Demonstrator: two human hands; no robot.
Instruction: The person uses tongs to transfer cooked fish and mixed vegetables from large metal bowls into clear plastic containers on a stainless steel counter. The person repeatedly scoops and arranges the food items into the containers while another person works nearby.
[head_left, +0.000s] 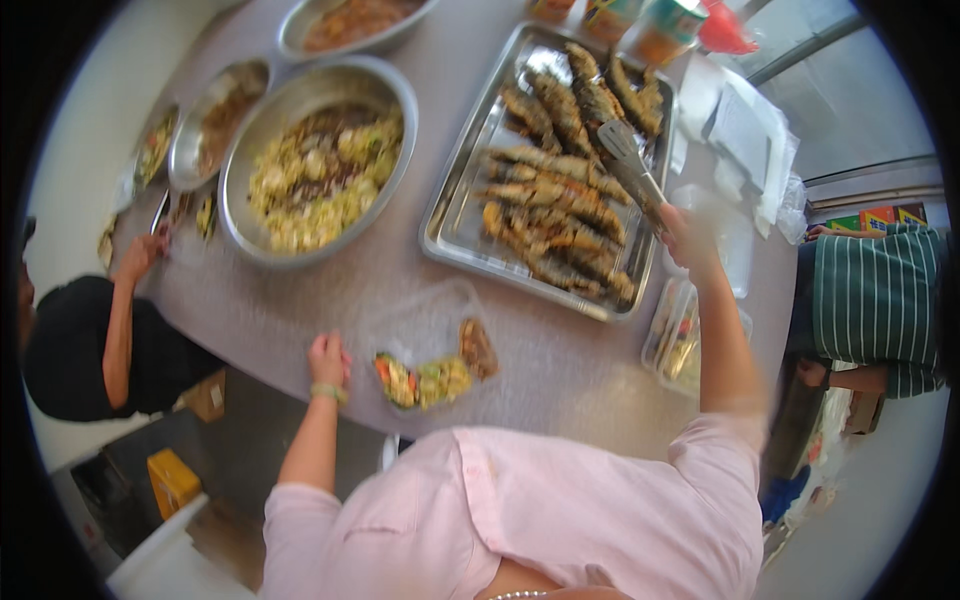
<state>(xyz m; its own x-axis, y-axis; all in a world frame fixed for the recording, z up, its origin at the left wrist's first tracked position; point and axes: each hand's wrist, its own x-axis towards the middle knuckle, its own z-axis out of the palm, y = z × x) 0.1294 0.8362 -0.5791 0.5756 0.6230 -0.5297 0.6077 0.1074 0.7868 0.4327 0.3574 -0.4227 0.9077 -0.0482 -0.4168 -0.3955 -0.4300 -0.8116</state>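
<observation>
In my right hand (684, 234) is a pair of metal serving tongs (637, 169), held over the right part of a metal tray (450, 225). Fried fish (559, 199) lie in the tray in two groups; the tong tips overlap them, and contact cannot be judged. My left hand (328, 363) is at the table's near edge, holding nothing visible, its fingers blurred. Just right of it stands a clear plastic meal container (427, 300) with its lid raised. Inside are mixed vegetables (396, 380), chopped cabbage (444, 379) and a brown piece of food (478, 348).
A large metal bowl of cabbage (409, 112) stands left of the tray, smaller food bowls (180, 161) beyond. Filled containers (671, 337) and foam lids (742, 135) lie right. One co-worker's hand (142, 255) holds a utensil at left; another person (870, 300) stands right.
</observation>
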